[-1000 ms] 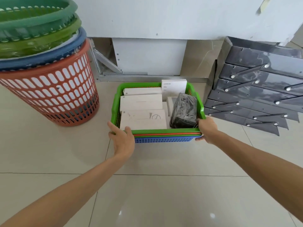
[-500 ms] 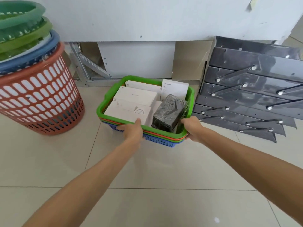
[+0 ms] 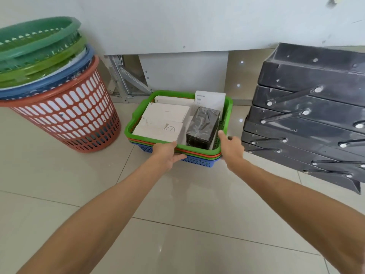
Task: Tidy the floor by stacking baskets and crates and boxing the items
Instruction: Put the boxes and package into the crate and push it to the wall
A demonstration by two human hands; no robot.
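Left hand (image 3: 166,153) and right hand (image 3: 230,148) grip near rim of crate stack (image 3: 197,158); boxes (image 3: 166,112) inside; laundry baskets (image 3: 59,107) left of stack.

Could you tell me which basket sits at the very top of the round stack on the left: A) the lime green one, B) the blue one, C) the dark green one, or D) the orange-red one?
C: the dark green basket rims the top, above the lime green basket, the blue basket and the orange-red basket at the bottom.

Green crate (image 3: 227,119) atop nested stack on floor, tilted; holds white boxes (image 3: 158,129), black box (image 3: 202,127).
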